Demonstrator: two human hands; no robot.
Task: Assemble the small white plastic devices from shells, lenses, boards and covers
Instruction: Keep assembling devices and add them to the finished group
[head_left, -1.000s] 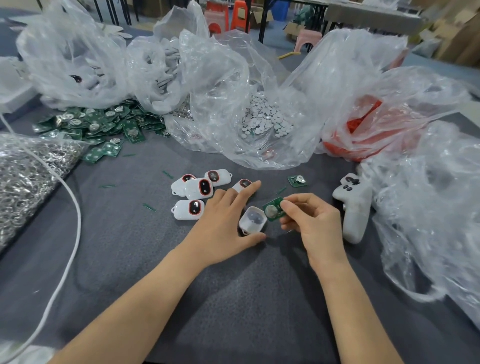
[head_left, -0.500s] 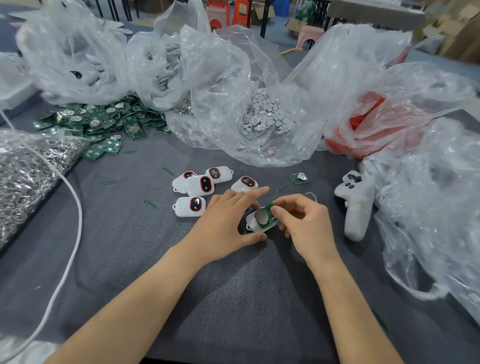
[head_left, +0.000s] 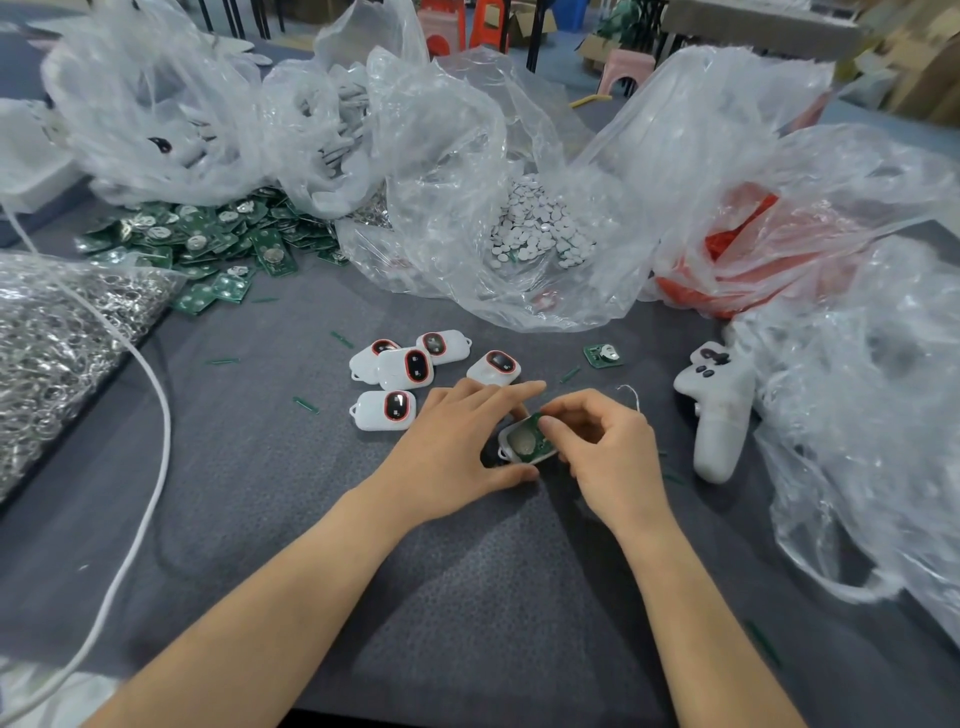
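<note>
My left hand (head_left: 457, 441) cradles the white shell (head_left: 504, 451) between thumb and fingers at mid-table as my right hand (head_left: 608, 452), fingers curled, pinches the green board (head_left: 525, 439) seated inside it.

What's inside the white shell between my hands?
A green board with a round silver disc lies in the shell. Anything beneath the board is covered, and right fingers hide one corner.

Counter (head_left: 467, 597): matt grey woven cloth, slightly rough. Finished devices (head_left: 397, 366): smooth glossy white plastic. Bags (head_left: 441, 171): thin, clear, crinkled glossy film. Left edge: shiny metal rings (head_left: 47, 343). Upper left: green boards (head_left: 208, 244) carrying bright metal discs.
</note>
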